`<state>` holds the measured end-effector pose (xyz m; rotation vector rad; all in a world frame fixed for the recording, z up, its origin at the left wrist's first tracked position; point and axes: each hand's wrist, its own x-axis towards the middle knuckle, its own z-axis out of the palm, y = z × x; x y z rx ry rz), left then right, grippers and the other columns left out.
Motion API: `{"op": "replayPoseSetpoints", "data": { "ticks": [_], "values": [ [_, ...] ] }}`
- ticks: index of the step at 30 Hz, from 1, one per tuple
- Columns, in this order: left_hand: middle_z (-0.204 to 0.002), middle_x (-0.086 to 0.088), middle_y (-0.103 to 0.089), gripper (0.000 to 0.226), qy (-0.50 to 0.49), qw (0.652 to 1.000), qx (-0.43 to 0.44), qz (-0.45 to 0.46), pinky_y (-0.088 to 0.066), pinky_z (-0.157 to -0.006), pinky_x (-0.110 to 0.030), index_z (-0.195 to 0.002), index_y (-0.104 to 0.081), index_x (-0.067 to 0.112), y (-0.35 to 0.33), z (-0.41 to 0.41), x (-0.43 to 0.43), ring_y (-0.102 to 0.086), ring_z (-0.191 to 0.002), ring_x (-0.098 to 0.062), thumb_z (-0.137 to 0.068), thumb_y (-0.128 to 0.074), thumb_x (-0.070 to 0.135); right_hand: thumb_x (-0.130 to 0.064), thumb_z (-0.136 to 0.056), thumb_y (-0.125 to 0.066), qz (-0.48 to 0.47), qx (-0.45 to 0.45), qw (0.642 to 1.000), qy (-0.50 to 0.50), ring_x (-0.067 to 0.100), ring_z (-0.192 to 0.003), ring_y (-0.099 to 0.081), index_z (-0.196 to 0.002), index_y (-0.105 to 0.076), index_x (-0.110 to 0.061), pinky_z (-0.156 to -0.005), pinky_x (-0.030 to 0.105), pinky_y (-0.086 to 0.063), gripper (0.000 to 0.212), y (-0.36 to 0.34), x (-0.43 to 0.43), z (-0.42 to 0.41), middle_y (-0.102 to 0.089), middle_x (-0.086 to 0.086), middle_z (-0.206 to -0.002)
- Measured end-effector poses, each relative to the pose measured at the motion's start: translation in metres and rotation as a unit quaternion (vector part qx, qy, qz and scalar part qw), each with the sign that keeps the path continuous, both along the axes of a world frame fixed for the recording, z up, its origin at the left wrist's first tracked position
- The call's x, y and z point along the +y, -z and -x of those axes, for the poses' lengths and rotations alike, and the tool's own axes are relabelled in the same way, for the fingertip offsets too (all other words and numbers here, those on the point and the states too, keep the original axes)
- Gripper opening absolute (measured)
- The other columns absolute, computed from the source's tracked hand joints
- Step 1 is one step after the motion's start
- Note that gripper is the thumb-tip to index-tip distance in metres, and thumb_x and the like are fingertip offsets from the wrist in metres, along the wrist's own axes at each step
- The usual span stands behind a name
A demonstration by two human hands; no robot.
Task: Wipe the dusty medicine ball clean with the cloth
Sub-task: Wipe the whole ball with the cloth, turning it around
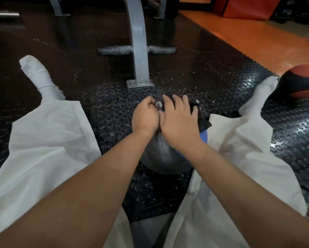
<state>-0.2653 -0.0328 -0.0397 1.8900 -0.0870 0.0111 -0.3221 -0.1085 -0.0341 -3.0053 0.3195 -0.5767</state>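
A grey textured rubber medicine ball with a blue panel [160, 154] sits on the floor between the person's outstretched legs, with a black cloth [204, 123] draped over its far top. The left hand [146, 117] grips a bunch of the cloth in curled fingers; the right hand [178, 120] presses flat on it, fingers spread. A second ball, red and black [302, 83], lies far right. Black studded rubber matting [212, 72] meets orange flooring [257, 38], and a grey metal post [139, 51] stands beyond.
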Motion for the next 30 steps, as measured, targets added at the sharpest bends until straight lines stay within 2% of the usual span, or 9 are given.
{"op": "replayPoseSetpoints", "data": {
  "ticks": [4, 7, 10, 13, 17, 20, 23, 26, 30],
  "values": [
    [-0.074, 0.006, -0.059, 0.034, 0.001, 0.999, -0.009, 0.036, -0.037, -0.065, -0.031, -0.068, -0.053, 0.021, 0.009, 0.006, 0.011, -0.05, -0.07, -0.012, -0.091, -0.038, 0.002, -0.043, -0.092, -0.035, -0.018, -0.016, 0.995, -0.094, 0.031, -0.128, -0.045, -0.129, -0.055, -0.021, -0.098, 0.055, -0.038, 0.047, -0.001, -0.012, 0.003, -0.055, 0.007, -0.132],
    [-0.11, 0.011, -0.067, 0.036, -0.008, 0.998, -0.005, 0.061, -0.038, -0.084, -0.016, -0.09, -0.066, 0.021, 0.01, 0.013, 0.014, -0.056, -0.101, -0.004, -0.096, -0.035, 0.004, -0.045, -0.095, -0.042, -0.239, 0.057, 0.969, -0.029, 0.029, -0.121, -0.049, -0.126, -0.052, -0.023, -0.1, 0.046, -0.039, 0.039, -0.009, -0.05, -0.027, -0.055, 0.008, -0.129],
    [-0.12, 0.013, -0.064, 0.038, -0.028, 0.997, 0.008, 0.075, -0.031, -0.073, 0.0, -0.1, -0.069, 0.016, 0.008, 0.017, 0.015, -0.054, -0.1, 0.003, -0.097, -0.033, 0.004, -0.043, -0.098, -0.04, -0.439, 0.151, 0.883, 0.069, 0.026, -0.109, -0.052, -0.129, -0.051, -0.013, -0.089, 0.035, -0.038, 0.044, -0.01, -0.078, -0.043, -0.056, 0.012, -0.129],
    [-0.12, 0.015, -0.062, 0.038, -0.039, 0.996, 0.017, 0.078, -0.031, -0.055, 0.004, -0.101, -0.069, 0.014, 0.01, 0.014, 0.014, -0.052, -0.075, 0.018, -0.097, -0.033, 0.003, -0.039, -0.099, -0.037, -0.433, 0.143, 0.885, 0.092, 0.027, -0.108, -0.051, -0.13, -0.05, -0.01, -0.085, 0.034, -0.036, 0.045, -0.009, -0.075, -0.045, -0.054, 0.014, -0.131],
    [-0.118, 0.011, -0.065, 0.037, -0.056, 0.995, 0.023, 0.077, -0.035, -0.052, 0.0, -0.099, -0.068, 0.01, 0.009, 0.005, 0.016, -0.05, -0.07, 0.009, -0.095, -0.033, 0.002, -0.041, -0.096, -0.03, -0.237, 0.046, 0.965, 0.105, 0.033, -0.126, -0.041, -0.132, -0.048, -0.016, -0.102, 0.048, -0.033, 0.047, -0.011, -0.027, -0.028, -0.048, 0.011, -0.138],
    [-0.103, 0.006, -0.07, 0.036, -0.055, 0.993, 0.031, 0.1, -0.045, -0.076, -0.018, -0.08, -0.069, 0.016, 0.012, -0.007, 0.024, -0.059, -0.086, -0.006, -0.091, -0.038, -0.001, -0.042, -0.088, -0.029, -0.058, -0.056, 0.997, -0.002, 0.033, -0.13, -0.039, -0.13, -0.054, -0.02, -0.1, 0.055, -0.032, 0.053, 0.001, 0.016, 0.002, -0.051, 0.008, -0.137],
    [-0.092, 0.003, -0.072, 0.048, -0.044, 0.982, 0.072, 0.169, -0.047, -0.101, -0.041, -0.058, -0.069, 0.023, 0.018, -0.02, 0.038, -0.064, -0.101, -0.023, -0.083, -0.041, -0.006, -0.04, -0.09, -0.046, 0.03, -0.082, 0.983, -0.159, 0.032, -0.135, -0.036, -0.13, -0.056, -0.023, -0.104, 0.053, -0.03, 0.044, 0.023, 0.011, 0.024, -0.05, 0.006, -0.14],
    [-0.106, 0.006, -0.072, 0.046, -0.053, 0.986, 0.083, 0.135, -0.043, -0.106, -0.043, -0.067, -0.071, 0.025, 0.019, -0.016, 0.047, -0.062, -0.11, -0.018, -0.084, -0.038, -0.003, -0.041, -0.09, -0.044, -0.06, -0.142, 0.971, -0.182, 0.029, -0.139, -0.032, -0.133, -0.051, -0.025, -0.108, 0.048, -0.028, 0.046, 0.039, -0.019, 0.037, -0.045, 0.005, -0.145],
    [-0.124, 0.01, -0.064, 0.038, -0.056, 0.992, 0.06, 0.093, -0.038, -0.098, -0.025, -0.097, -0.07, 0.019, 0.012, 0.009, 0.04, -0.055, -0.112, -0.009, -0.096, -0.035, 0.004, -0.038, -0.091, -0.039, -0.321, -0.155, 0.933, -0.059, 0.024, -0.132, -0.039, -0.132, -0.052, -0.015, -0.112, 0.038, -0.028, 0.049, 0.041, -0.035, 0.028, -0.049, 0.008, -0.137]
  ]
}}
